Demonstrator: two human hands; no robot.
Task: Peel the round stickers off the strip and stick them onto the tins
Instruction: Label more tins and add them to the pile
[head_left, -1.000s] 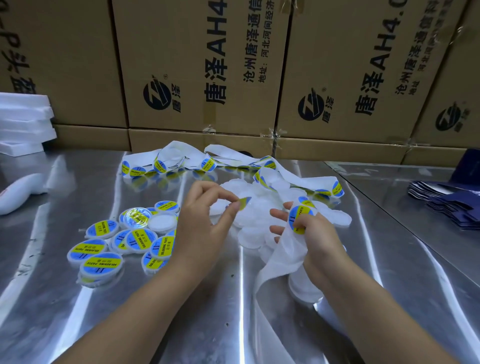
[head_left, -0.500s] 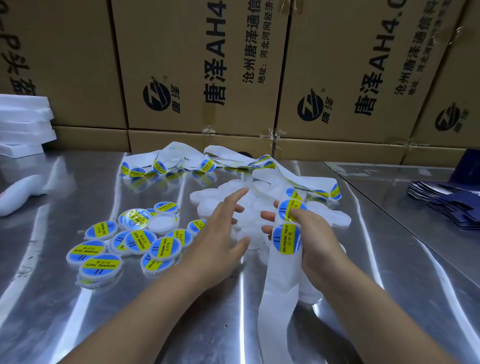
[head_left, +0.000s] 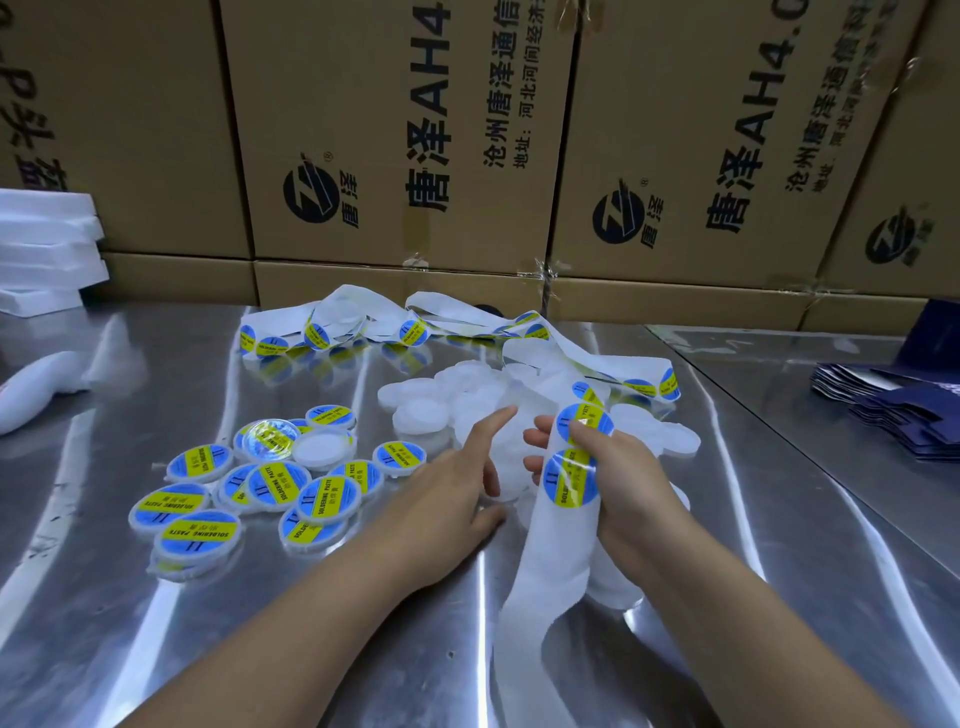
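On a shiny steel table (head_left: 130, 649), the right hand (head_left: 634, 467) grips the white backing strip (head_left: 545, 571). Its thumb presses beside a round blue-and-yellow sticker (head_left: 571, 480), presenting it for peeling. The left hand (head_left: 452, 483), fingers straight and empty, stretches toward the bare white tins (head_left: 431, 395) heaped at twelve o'clock, seemingly to fetch one. Labelled tins (head_left: 322, 496) lie at nine o'clock, likely kept apart as finished.
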